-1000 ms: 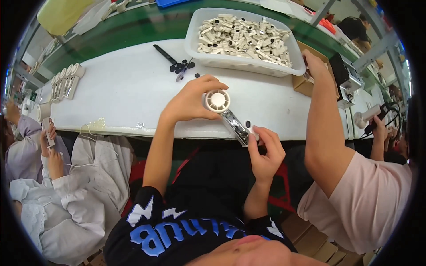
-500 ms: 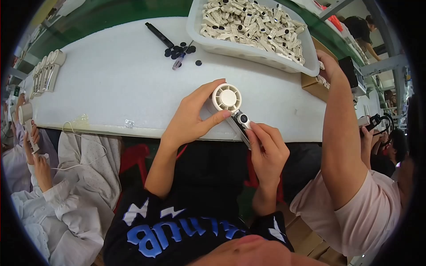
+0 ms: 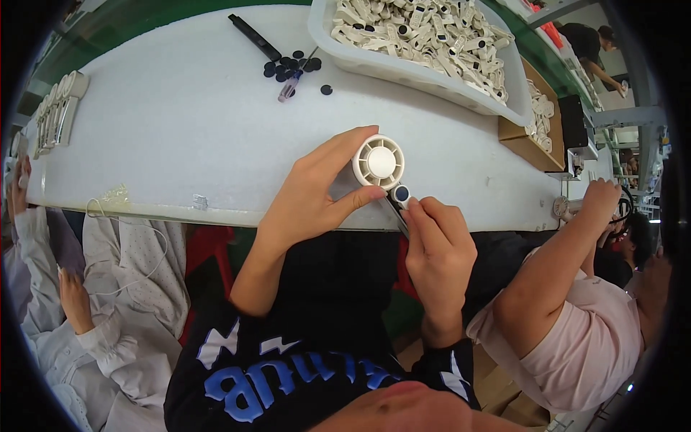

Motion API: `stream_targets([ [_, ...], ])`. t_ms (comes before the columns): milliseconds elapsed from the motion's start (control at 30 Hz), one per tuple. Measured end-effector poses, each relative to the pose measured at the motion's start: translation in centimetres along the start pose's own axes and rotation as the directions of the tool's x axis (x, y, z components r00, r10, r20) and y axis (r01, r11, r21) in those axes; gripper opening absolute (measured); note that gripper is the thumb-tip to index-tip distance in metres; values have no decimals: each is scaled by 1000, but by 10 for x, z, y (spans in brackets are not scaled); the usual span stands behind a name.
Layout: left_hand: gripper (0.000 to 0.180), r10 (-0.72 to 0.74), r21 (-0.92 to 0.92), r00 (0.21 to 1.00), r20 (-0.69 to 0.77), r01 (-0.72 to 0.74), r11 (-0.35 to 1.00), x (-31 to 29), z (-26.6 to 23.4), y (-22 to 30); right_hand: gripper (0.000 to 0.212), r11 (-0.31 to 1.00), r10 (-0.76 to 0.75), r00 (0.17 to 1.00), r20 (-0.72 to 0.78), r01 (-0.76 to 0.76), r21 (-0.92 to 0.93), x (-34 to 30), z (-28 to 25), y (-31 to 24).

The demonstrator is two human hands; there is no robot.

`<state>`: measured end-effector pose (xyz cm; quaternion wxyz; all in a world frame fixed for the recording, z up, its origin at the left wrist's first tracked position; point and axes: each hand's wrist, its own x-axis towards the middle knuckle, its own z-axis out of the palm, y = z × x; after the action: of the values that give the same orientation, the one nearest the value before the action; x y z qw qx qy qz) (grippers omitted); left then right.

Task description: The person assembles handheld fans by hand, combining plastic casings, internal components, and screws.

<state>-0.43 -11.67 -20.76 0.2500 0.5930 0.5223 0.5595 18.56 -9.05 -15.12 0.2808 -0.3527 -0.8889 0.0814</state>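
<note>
Above the white worktop (image 3: 180, 158), a fan (image 3: 380, 163) is gripped by left fingers (image 3: 345, 145), a dark-dotted piece (image 3: 402, 193) by right fingers (image 3: 445, 218).

The person's bare left hand (image 3: 306, 191) held a white plastic handheld fan (image 3: 380, 163) by its round, spoked head. The bare right hand (image 3: 440, 255) pinched a small white plastic cover with 1 dark round button (image 3: 402, 194) at the fan's handle. On the white-topped table (image 3: 173, 137), a purple-handled screwdriver (image 3: 289, 86) lay by small black discs (image 3: 270, 70), near a translucent plastic bin (image 3: 432, 81) piled with white plastic pieces (image 3: 432, 36).
</note>
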Motion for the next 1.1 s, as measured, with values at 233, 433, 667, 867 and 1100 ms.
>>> stream_targets([
  [233,63,-37,-29,999,-17,36,999,2,4,2,20,991,103,991,-86,-95,93,-3,3,6],
  [433,63,-75,-44,997,-14,74,996,0,6,6,20,926,355,931,-87,-338,168,-14,4,5],
  [667,64,-114,-93,993,16,115,989,0,5,4,19,876,373,925,-64,-329,351,-15,10,13],
  [867,61,-97,-43,994,-47,95,995,11,20,6,19,854,416,904,-100,-351,384,-11,14,18],
  [1100,60,-76,208,991,-107,97,973,29,47,6,44,960,219,971,-93,-197,201,-17,9,38],
])
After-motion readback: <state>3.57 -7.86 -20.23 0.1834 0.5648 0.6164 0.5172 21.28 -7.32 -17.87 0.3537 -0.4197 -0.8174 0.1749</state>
